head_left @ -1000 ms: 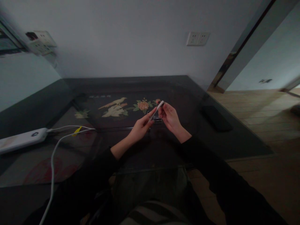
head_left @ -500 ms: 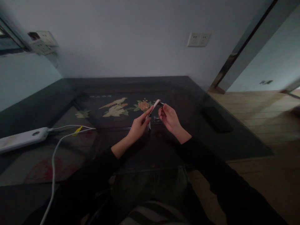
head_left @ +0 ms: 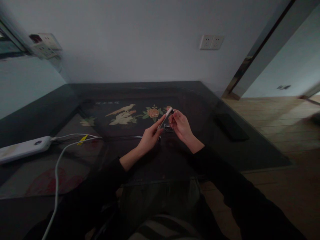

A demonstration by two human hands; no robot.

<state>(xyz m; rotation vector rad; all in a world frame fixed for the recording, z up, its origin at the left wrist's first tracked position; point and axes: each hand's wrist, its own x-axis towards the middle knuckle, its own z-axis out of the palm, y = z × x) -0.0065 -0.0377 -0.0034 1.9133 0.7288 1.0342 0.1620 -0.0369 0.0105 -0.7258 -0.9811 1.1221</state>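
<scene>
Just above the flower-painted dark glass desk [head_left: 120, 100], the left hand [head_left: 150, 138] grips a slim white pen-like stick [head_left: 166, 117] while the right hand [head_left: 182, 126] pinches its dark tip, seemingly mid-fitting; next likely needs a careful, aligned push.

The slim white object [head_left: 165, 118] held between the left hand [head_left: 149, 138] and right hand [head_left: 182, 127] is too small and dim to identify. Its lower end is hidden behind the left fingers. Left of it, the white power strip [head_left: 23, 149] is cut off by the picture's edge.
</scene>
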